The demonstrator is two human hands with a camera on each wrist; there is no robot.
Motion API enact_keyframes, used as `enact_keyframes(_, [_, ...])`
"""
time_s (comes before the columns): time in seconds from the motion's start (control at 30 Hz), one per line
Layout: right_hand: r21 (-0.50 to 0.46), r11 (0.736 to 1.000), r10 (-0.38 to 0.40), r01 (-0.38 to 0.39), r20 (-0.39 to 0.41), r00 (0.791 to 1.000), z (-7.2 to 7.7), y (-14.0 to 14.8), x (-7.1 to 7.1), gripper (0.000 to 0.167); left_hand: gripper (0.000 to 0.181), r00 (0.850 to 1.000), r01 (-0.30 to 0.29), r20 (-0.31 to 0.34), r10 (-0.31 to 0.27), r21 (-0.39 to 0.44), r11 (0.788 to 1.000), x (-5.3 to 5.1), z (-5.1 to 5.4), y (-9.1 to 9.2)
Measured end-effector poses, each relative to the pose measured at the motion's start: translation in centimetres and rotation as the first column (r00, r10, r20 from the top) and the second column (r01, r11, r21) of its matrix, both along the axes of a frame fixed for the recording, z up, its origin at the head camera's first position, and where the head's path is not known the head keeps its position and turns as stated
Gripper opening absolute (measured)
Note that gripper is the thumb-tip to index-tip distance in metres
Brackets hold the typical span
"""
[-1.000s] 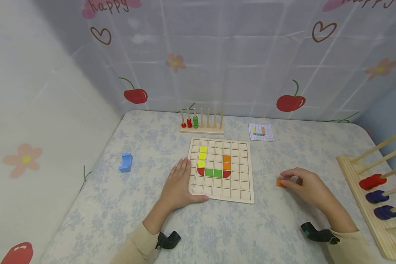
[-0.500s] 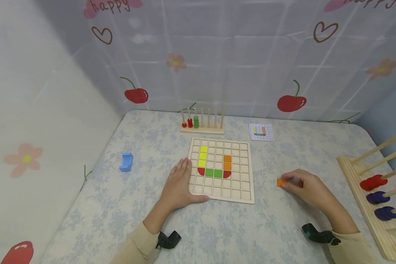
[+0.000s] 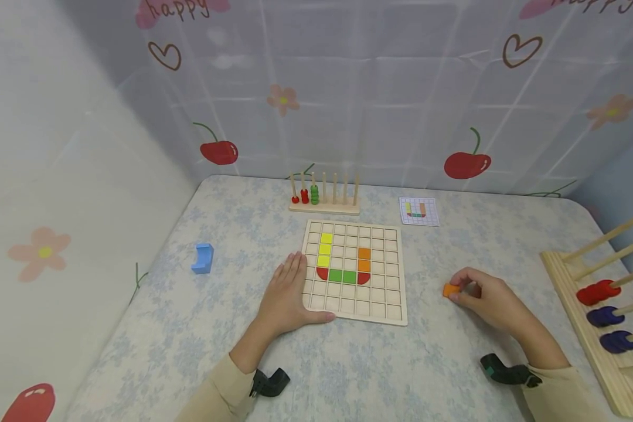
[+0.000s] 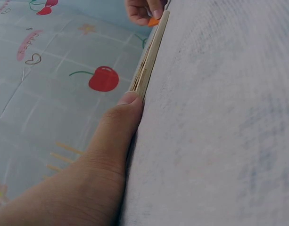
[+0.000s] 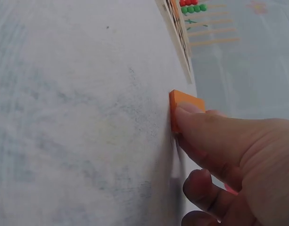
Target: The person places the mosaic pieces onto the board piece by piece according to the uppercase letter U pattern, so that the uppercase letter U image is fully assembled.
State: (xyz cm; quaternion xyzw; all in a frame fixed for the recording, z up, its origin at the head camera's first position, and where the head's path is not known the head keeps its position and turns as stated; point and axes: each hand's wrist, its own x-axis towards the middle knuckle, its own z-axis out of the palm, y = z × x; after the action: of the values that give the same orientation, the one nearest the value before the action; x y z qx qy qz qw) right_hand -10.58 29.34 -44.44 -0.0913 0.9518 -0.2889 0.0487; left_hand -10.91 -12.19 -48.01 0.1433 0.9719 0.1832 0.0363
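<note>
My left hand point(image 3: 285, 296) lies flat at the lower left corner of a wooden grid board point(image 3: 385, 293), fingers straight along its left edge and thumb against the near edge. Set in the board's cells are yellow tiles point(image 3: 324, 249), red quarter-round tiles point(image 3: 364, 278), green tiles point(image 3: 343, 276) and orange tiles point(image 3: 364, 260), forming a U shape. To the right of the board, my right hand point(image 3: 487, 299) pinches a loose orange tile point(image 3: 448, 290) between thumb and fingers. In the right wrist view this orange tile point(image 5: 186, 100) stands tilted up close to the tablecloth.
Behind the board stands a small peg rack point(image 3: 324, 208) with red and green beads. A printed card point(image 3: 419, 211) with a similar U pattern lies at the back right. A blue curved block point(image 3: 203, 258) sits at left, and a larger bead rack point(image 3: 580, 328) at the right edge.
The orange tile in my right hand has tipped up from lying flat, and the fingers have shifted slightly around it. My left hand stays on the board.
</note>
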Motion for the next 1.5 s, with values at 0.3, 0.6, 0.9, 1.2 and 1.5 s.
enact_keyframes(0.3, [-0.045,0.998,-0.041,0.042,0.015,0.999,0.1,-0.5,-1.3,0.017,0.140,1.000,0.000,-0.002,0.000,-0.002,1.000,-0.1,-0.1,0.0])
enact_keyframes(0.6, [-0.107,0.994,-0.019,0.019,0.002,1.000,0.6,-2.8,-3.7,0.015,0.140,1.000,-0.001,0.001,0.001,-0.002,1.000,0.0,-0.1,0.0])
enact_keyframes(0.9, [-0.164,0.986,0.011,-0.009,0.014,1.000,0.8,-6.7,-6.8,0.015,0.142,1.000,-0.002,0.012,0.002,-0.013,1.000,-0.1,-0.2,0.0])
enact_keyframes(1.2, [-0.192,0.981,0.037,-0.030,0.036,0.999,0.9,-10.2,-9.3,0.014,0.142,1.000,-0.005,0.018,0.005,-0.017,1.000,-0.2,-0.2,0.0])
enact_keyframes(1.5, [-0.200,0.979,0.047,-0.033,0.065,0.997,1.0,-13.2,-10.6,0.015,0.142,1.000,-0.009,0.016,0.009,-0.024,1.000,-0.2,-0.3,0.0])
